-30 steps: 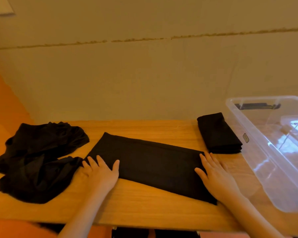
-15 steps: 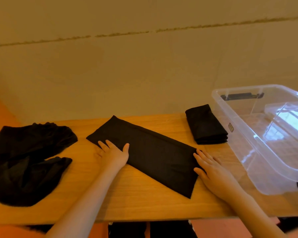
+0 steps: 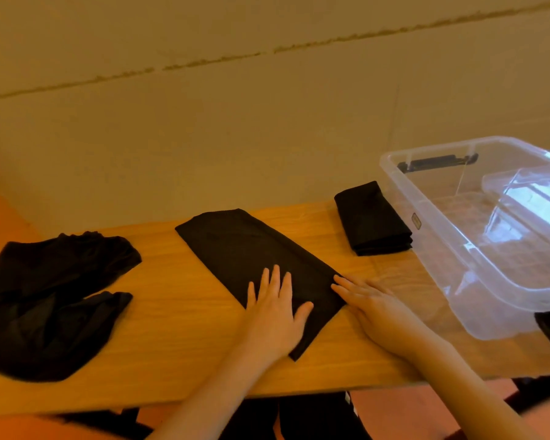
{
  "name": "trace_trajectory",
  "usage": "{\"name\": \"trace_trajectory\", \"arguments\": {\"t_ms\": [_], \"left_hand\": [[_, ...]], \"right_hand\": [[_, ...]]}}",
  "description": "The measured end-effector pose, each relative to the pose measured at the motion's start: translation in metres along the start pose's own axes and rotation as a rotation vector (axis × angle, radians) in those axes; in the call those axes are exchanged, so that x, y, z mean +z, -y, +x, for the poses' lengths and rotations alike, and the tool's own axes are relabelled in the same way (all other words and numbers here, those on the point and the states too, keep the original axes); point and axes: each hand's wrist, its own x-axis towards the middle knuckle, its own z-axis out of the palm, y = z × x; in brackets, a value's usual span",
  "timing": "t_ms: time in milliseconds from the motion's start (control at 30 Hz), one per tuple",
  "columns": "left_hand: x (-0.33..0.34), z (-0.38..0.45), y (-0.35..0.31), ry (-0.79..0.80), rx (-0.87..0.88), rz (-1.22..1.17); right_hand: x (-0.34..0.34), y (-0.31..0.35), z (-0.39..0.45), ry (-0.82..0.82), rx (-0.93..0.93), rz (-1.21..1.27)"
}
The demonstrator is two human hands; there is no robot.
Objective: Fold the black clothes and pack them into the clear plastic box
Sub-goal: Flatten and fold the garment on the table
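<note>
Both hands flat on half-folded black cloth strip (image 3: 254, 258), frame centre.
Left hand (image 3: 275, 309) and right hand (image 3: 373, 304) grip nothing, fingers straight; risk: thin fabric slides on wooden tabletop (image 3: 159, 344), skewing the fold.

Clear plastic box (image 3: 451, 249) cut off at the right edge; near end of black garment (image 3: 245, 249) under left hand (image 3: 275, 315).

Matt black cloth garment (image 3: 254, 258), glossy clear plastic box (image 3: 477, 249), smooth wood table (image 3: 172, 344)
</note>
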Motion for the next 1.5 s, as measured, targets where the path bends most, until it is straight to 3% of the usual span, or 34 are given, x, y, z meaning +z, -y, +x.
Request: {"name": "trace_trajectory", "arguments": {"t_ms": [167,267,333,400,500,567,633,700,767,933,967,1100,1200,1333,1400,1500], "left_hand": [[0.003,-0.021,0.03,0.091,0.113,0.098],[-0.007,-0.03,0.051,0.15,0.211,0.098],[-0.013,-0.037,0.065,0.191,0.226,0.097],[-0.019,-0.047,0.074,0.208,0.216,0.103],[-0.022,-0.065,0.066,0.055,0.217,0.025],[-0.017,-0.081,0.047,-0.077,0.242,-0.059],[-0.005,-0.095,0.031,-0.085,0.255,-0.081],[0.008,-0.105,0.03,-0.064,0.243,-0.017],[0.014,-0.112,0.034,-0.063,0.242,0.069],[0.024,-0.125,0.039,-0.138,0.282,0.125],[0.03,-0.128,0.042,-0.19,0.303,0.101],[0.048,-0.139,0.052,-0.474,0.435,-0.091],[0.026,-0.142,0.05,-0.508,0.437,-0.23],[0.002,-0.137,0.049,-0.503,0.37,-0.358],[0.008,-0.136,0.049,-0.492,0.467,-0.166],[0.034,-0.139,0.053,-0.351,0.551,0.137]], "right_hand": [[0.014,0.009,-0.024,0.012,0.022,-0.046],[0.017,0.032,-0.04,-0.084,-0.014,-0.194],[0.019,0.04,-0.047,-0.086,-0.087,-0.158],[0.016,0.048,-0.052,0.029,-0.12,-0.009],[0.005,0.055,-0.044,-0.065,-0.187,-0.027],[0.003,0.063,-0.034,-0.013,-0.204,-0.11],[0.014,0.063,-0.024,-0.028,-0.26,-0.298],[0.023,0.062,-0.025,-0.026,-0.203,-0.35],[0.025,0.061,-0.037,-0.012,-0.175,-0.258],[0.035,0.066,-0.066,-0.188,-0.19,-0.111],[0.04,0.069,-0.071,-0.192,-0.182,-0.127],[0.059,0.077,-0.09,-0.467,-0.25,0.03],[0.05,0.081,-0.085,-0.621,-0.259,0.177],[0.021,0.08,-0.07,-0.516,-0.108,0.566],[0.01,0.081,-0.066,-0.408,-0.112,0.531],[0.01,0.077,-0.065,-0.248,-0.12,0.517]]}}
